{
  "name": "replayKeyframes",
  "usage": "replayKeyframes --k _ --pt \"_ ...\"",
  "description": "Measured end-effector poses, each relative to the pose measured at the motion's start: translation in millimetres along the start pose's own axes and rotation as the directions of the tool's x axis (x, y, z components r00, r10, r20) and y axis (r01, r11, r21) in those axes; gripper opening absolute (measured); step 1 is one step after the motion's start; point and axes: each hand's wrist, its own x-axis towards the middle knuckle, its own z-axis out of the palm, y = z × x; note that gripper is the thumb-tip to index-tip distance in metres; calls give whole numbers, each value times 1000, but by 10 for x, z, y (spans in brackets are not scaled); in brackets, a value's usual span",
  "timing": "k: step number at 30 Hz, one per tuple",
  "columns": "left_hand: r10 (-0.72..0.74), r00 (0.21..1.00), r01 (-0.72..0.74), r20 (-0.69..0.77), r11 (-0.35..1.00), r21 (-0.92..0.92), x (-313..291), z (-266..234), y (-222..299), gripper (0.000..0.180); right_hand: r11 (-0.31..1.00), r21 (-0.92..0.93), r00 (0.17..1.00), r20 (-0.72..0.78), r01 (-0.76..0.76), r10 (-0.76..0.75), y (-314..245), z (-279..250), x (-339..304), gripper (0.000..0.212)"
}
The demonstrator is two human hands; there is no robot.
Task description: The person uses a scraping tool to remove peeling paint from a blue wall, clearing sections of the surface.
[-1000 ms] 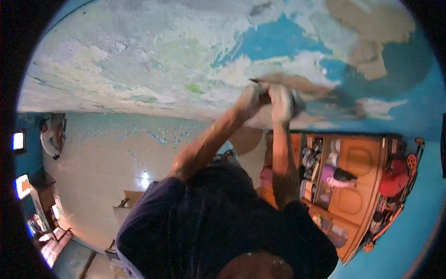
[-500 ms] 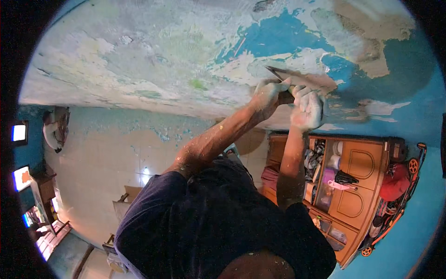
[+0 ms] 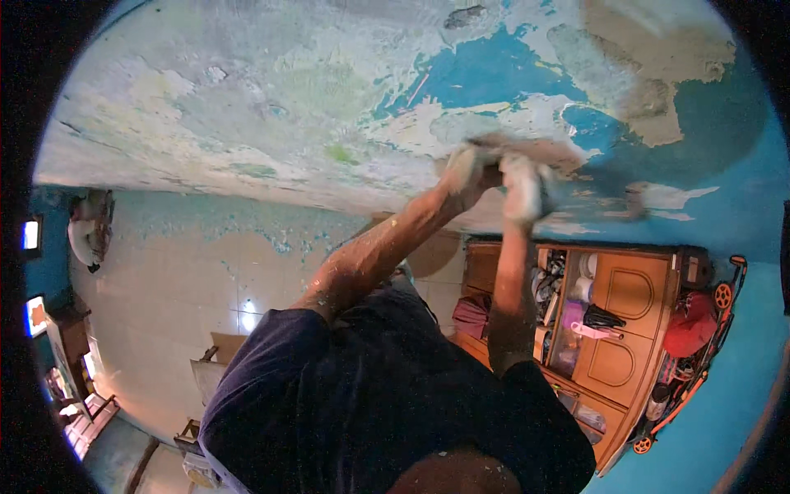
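Observation:
Both my hands are raised to a wall (image 3: 271, 107) of patchy pale plaster and flaking blue paint. Between them is the dark handle of a scraper (image 3: 492, 175), its blade end blurred against the wall. Closed fingers of my left hand (image 3: 463, 174) wrap one side of it. My right hand (image 3: 525, 188), whitened with dust and smeared by motion, closes on it from the other side. A brownish bare patch (image 3: 547, 154) lies just beyond the hands, below a large blue paint area (image 3: 498, 72).
A brown wooden cabinet (image 3: 629, 288) with filled shelves stands at the right below the wall. Beside it are a red bag (image 3: 690, 323) and an orange-and-black wheeled frame (image 3: 723, 329). Paint flakes (image 3: 276, 239) litter the tiled floor (image 3: 173, 288). A chair-like piece (image 3: 210, 362) stands at left.
Both hands have shifted slightly left and down with the scraper, the right one now more blurred. The blade, clear against the wall before, is now smeared.

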Motion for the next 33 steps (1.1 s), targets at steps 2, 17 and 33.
replayKeyframes --k 2,17,33 --pt "25 1000 -25 5 999 -49 143 -545 -222 15 910 -369 980 -129 -191 154 5 196 -141 21" --pt "219 967 -254 133 890 379 91 -743 -295 4 831 -451 926 -329 -326 185 -46 246 -429 33" --pt "-33 998 32 46 999 36 60 -164 -112 25 993 34 971 -216 114 -104 -123 218 -66 30"
